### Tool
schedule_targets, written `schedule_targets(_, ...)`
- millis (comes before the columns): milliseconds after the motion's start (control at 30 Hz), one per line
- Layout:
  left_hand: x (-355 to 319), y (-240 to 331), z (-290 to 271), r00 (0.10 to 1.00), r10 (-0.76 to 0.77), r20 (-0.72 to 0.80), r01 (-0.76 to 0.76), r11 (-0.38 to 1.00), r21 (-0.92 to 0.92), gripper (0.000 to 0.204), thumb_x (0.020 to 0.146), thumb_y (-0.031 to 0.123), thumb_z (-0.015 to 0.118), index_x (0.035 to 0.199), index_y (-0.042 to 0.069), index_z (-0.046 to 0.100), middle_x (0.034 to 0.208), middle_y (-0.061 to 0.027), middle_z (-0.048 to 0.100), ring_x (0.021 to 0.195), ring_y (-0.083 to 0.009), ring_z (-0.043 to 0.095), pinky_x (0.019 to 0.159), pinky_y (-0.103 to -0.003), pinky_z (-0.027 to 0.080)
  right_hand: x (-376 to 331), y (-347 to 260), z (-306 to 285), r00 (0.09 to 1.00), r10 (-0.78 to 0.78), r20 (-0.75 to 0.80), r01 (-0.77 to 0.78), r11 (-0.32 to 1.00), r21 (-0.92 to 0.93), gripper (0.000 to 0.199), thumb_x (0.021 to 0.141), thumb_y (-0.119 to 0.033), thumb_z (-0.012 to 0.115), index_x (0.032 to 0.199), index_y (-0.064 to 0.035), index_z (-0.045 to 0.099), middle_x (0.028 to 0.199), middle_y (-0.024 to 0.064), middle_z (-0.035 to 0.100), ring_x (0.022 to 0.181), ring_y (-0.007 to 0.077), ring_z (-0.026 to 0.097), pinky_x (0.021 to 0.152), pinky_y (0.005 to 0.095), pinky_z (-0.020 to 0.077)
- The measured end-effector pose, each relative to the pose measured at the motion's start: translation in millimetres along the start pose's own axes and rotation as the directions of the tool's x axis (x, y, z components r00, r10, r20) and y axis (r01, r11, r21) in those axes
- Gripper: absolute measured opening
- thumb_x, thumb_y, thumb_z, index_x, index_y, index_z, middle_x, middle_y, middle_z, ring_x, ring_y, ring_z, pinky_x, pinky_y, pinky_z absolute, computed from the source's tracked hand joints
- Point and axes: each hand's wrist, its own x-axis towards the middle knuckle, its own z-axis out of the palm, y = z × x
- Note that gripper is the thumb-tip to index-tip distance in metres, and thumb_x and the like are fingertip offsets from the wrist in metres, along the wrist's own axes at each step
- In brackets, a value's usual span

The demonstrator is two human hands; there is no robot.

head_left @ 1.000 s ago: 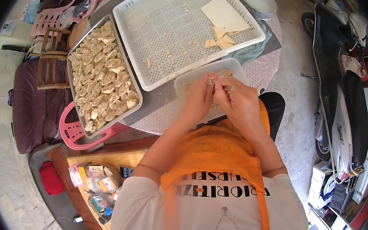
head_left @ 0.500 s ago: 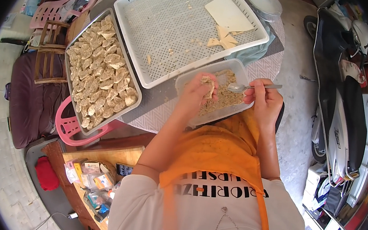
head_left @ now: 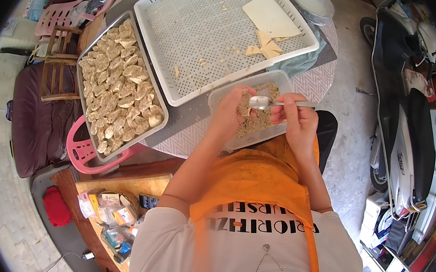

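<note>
My left hand (head_left: 227,113) is closed around a pale piece with minced filling on it (head_left: 244,106), its fingers partly covering it. In my right hand (head_left: 298,121) is a metal spoon (head_left: 261,103), its bowl held right beside that piece. Both hands hover over a clear plastic container (head_left: 286,79), in which lies brownish minced filling (head_left: 262,120). Beyond it stands a white perforated basket (head_left: 174,99) with several pale triangular pieces (head_left: 267,45) and a cream flat sheet (head_left: 270,15). A metal tray (head_left: 164,119) at the left is packed with filled pieces (head_left: 121,82).
A glass bowl (head_left: 312,3) stands at the table's far right, near a bluish-green cloth (head_left: 294,62). A pink stool (head_left: 83,149) is beneath the tray. Packages and a phone (head_left: 147,201) lie on a wooden surface at lower left. A scooter (head_left: 413,128) is at the right.
My right hand has moved left with the spoon, bringing its bowl from over the filling to the piece in my left hand. The left hand stays almost in place.
</note>
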Motion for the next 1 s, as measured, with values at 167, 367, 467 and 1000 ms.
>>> schedule_targets(167, 5.7, -4.2, -9.0, 0.998, -0.006, 0.067, 0.012, 0.996, -0.086, 0.044, 0.100, 0.044, 0.028, 0.103, 0.009, 0.053, 0.089, -0.0035, 0.056, 0.077, -0.0155, 0.053, 0.068, -0.030, 0.046, 2.5, 15.9, 13.6, 0.963, -0.247, 0.106, 0.268, 0.909, -0.319, 0.012, 0.091, -0.005, 0.053, 0.089, 0.0042, 0.060, 0.078, 0.0096, 0.064, 0.061, 0.0139, 0.063, 0.055, 0.0251, 0.0520)
schedule_targets(367, 7.8, -6.5, -12.7, 0.994, -0.012, 0.110, 0.027, 0.990, -0.138, 0.051, 0.099, 0.051, 0.022, 0.106, 0.009, 0.050, 0.093, -0.0047, 0.056, 0.085, -0.0158, 0.053, 0.071, -0.031, 0.046, 0.0, 16.9, 15.4, 0.940, -0.323, 0.110, 0.341, 0.864, -0.372, 0.013, 0.090, -0.002, 0.053, 0.083, 0.0070, 0.060, 0.081, 0.0112, 0.065, 0.060, 0.0174, 0.064, 0.052, 0.0261, 0.0516)
schedule_targets(467, 5.2, -6.9, -5.4, 0.999, 0.016, 0.044, -0.012, 0.997, -0.082, 0.053, 0.098, 0.052, 0.021, 0.107, 0.009, 0.050, 0.095, -0.0048, 0.055, 0.088, -0.0164, 0.052, 0.074, -0.032, 0.045, -1.9, 13.2, 11.9, 0.981, -0.191, 0.034, 0.194, 0.964, -0.179, 0.013, 0.088, 0.001, 0.053, 0.080, 0.0085, 0.060, 0.082, 0.0126, 0.065, 0.061, 0.0195, 0.065, 0.052, 0.0267, 0.0513)
schedule_targets(1000, 4.8, -7.8, 3.3, 0.997, 0.060, -0.044, -0.063, 0.995, -0.074, 0.052, 0.099, 0.051, 0.023, 0.104, 0.008, 0.052, 0.090, -0.0055, 0.056, 0.077, -0.0152, 0.052, 0.064, -0.029, 0.045, 7.6, 17.3, 15.8, 0.996, -0.085, 0.031, 0.085, 0.996, -0.005, 0.017, 0.094, -0.007, 0.048, 0.092, 0.0062, 0.059, 0.075, 0.0113, 0.064, 0.061, 0.0137, 0.064, 0.054, 0.0248, 0.0516)
